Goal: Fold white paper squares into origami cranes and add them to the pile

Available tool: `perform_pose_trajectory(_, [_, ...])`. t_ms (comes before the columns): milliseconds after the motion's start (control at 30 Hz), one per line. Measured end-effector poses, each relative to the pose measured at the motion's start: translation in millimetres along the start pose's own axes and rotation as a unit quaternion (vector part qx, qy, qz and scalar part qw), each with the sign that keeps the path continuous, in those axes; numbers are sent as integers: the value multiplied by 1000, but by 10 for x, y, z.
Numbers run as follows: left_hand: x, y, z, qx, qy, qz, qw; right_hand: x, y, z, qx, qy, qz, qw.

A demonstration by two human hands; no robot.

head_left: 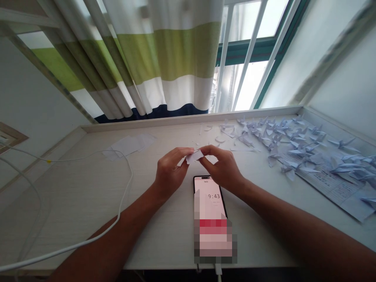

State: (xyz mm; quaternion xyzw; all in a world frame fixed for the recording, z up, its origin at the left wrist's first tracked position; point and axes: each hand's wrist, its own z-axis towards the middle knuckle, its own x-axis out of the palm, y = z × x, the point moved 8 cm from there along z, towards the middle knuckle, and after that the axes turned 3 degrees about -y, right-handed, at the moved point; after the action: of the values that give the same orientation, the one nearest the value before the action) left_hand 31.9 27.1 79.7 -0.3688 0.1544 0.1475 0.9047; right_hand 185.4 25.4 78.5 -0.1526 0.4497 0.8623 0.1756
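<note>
White cable (119, 213) loops across the worktop (82, 188) on the left, flat paper sheets (129, 145) lying beyond it. Centre now: left hand (169, 168) and right hand (221, 164) meet just above the phone (209, 196), fingers of both pinched narrow on a small folded paper (194, 156), its long axis running left to right between them, both hands equally near. Open room to the left; folded paper cranes (296, 145) crowd the right side.

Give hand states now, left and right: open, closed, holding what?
Left hand: closed, pinching the paper.
Right hand: closed, pinching the same paper.
</note>
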Motion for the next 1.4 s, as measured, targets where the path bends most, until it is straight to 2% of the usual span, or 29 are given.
perform_pose_trajectory(233, [-31,-154,12,106,-28,45,993,-40,93,-20,-67,-14,-35,997])
perform_pose_trajectory(433, [-41,-206,11,157,-18,81,984,-48,129,-30,-78,-9,-37,996])
perform_pose_trajectory(567, [-50,-235,19,167,-37,103,980,-44,134,-29,-71,-14,-45,996])
perform_pose_trajectory(633, [-39,-195,32,123,-48,93,987,-31,128,-30,-65,-17,-43,997])
perform_pose_trajectory(667, [-24,-144,40,81,-48,79,992,-22,118,-30,-59,-18,-42,997])
perform_pose_trajectory(733, [30,27,39,-38,-32,43,998,-10,66,-24,-33,-19,-43,998])
perform_pose_trajectory(833, [148,300,-22,-196,20,-2,980,21,-104,-4,39,0,-53,998])
perform_pose_trajectory(900, [200,420,-52,-242,51,-13,969,71,-247,7,87,33,-56,994])
perform_pose_trajectory(967, [221,507,-64,-257,70,0,964,135,-378,12,118,72,-61,988])
perform_pose_trajectory(1033, [250,587,-87,-271,92,16,958,199,-487,15,131,106,-71,983])
perform_pose_trajectory(1100, [295,652,-120,-287,114,14,951,217,-570,24,131,112,-95,981])
perform_pose_trajectory(1167, [330,688,-138,-294,125,7,948,205,-608,41,114,107,-127,979])
perform_pose_trajectory(1233, [350,702,-133,-289,129,13,948,196,-564,59,65,114,-151,980])
perform_pose_trajectory(1300, [364,712,-122,-285,133,19,949,210,-427,57,-25,144,-162,976])
perform_pose_trajectory(1400, [371,719,-103,-278,137,20,950,250,-196,-21,-159,213,-179,947])
